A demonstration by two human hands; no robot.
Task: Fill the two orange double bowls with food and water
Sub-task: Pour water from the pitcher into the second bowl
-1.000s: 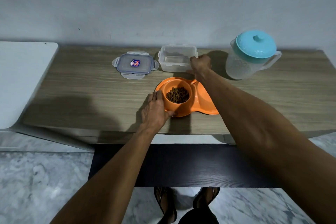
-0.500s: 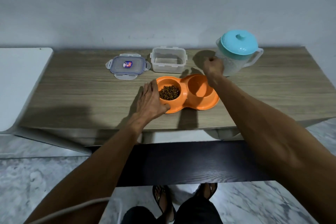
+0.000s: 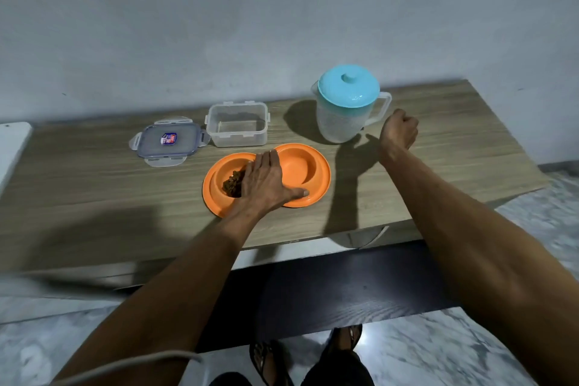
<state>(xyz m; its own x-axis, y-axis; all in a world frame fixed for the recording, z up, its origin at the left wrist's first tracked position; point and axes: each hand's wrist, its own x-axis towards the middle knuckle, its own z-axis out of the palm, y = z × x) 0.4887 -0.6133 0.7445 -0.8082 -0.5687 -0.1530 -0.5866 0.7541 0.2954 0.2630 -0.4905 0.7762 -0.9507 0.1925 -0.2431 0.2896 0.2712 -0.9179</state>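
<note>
Your left hand (image 3: 266,180) lies flat across the orange double bowl (image 3: 313,166) near the front middle of the table (image 3: 94,191), fingers straight and thumb on the near rim. Kibble (image 3: 231,185) sits in its left well; the right well is dry. Your right hand (image 3: 399,131) is curled just beside the pitcher (image 3: 341,116) and, as far as this angle shows, grips nothing. Take the handle (image 3: 383,103) fully, press the bowl steady, and tip slowly over the right well.
</note>
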